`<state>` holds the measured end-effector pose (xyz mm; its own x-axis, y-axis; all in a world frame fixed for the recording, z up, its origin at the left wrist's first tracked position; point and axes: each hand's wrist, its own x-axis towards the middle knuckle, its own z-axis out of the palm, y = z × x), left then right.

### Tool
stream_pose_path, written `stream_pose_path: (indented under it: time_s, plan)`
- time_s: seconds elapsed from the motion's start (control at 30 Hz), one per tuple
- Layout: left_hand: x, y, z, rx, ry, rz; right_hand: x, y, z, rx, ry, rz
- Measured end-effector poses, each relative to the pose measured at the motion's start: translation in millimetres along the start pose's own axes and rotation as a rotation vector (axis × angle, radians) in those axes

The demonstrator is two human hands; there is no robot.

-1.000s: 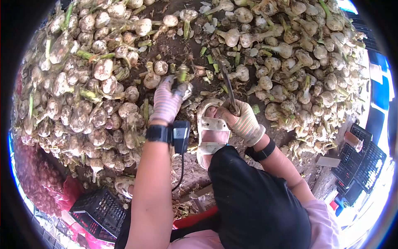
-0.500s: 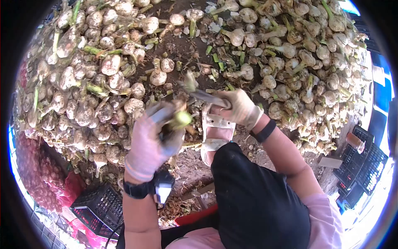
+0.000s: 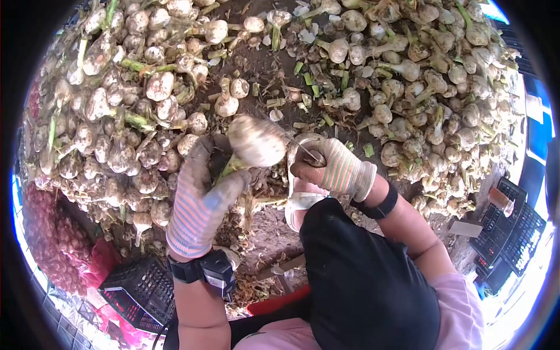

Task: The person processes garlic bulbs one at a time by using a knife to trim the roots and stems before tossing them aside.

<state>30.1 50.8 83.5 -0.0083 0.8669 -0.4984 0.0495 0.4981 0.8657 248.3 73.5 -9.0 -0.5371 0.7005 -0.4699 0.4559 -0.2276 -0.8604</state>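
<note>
My left hand (image 3: 201, 201), in a striped glove, grips a garlic bulb (image 3: 256, 142) by its green stem. The bulb is large, whitish with brown marks and slightly blurred, its round end up and to the right. My right hand (image 3: 335, 166), also gloved, is closed round the handle of a knife (image 3: 309, 153). The knife's blade points up and left toward the bulb and is partly hidden by it; whether they touch I cannot tell. Below the bulb, a light-coloured sandal (image 3: 303, 202) shows on a foot between my hands.
Heaps of garlic bulbs (image 3: 116, 140) lie to the left and more garlic (image 3: 431, 105) to the right. Cut stems and peelings litter the soil (image 3: 262, 70) between them. Black crates (image 3: 140, 291) stand at the lower left, others (image 3: 504, 221) at the right, and red mesh sacks (image 3: 52, 245) lie far left.
The bulb now shows large and pale above my left hand, where a green cut end faced up before. My right hand and the knife have shifted slightly down and right.
</note>
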Motion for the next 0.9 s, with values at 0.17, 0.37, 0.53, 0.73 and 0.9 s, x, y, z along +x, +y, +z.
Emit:
stream_pose_path:
  time_s: [0.17,0.37,0.53,0.73,0.9]
  plan:
    - [5.3,-21.0,0.3,0.19,-0.06,0.103,-3.9,-24.1,-8.4,-0.161,0.014,-0.048]
    - [-6.2,-26.8,5.0,0.261,-0.118,0.148,-16.3,-42.6,-17.1,-0.326,0.047,-0.365]
    - [-17.5,-32.9,-0.2,0.061,-0.167,-0.001,-12.6,-46.5,-11.0,-0.33,-0.048,-0.289]
    - [-19.1,-32.8,11.9,0.15,-0.21,-0.16,-3.5,-11.0,-3.2,-0.352,0.002,-0.4]
    - [-17.4,-46.6,15.6,0.273,-0.184,0.153,4.4,16.9,0.3,-0.233,0.046,-0.583]
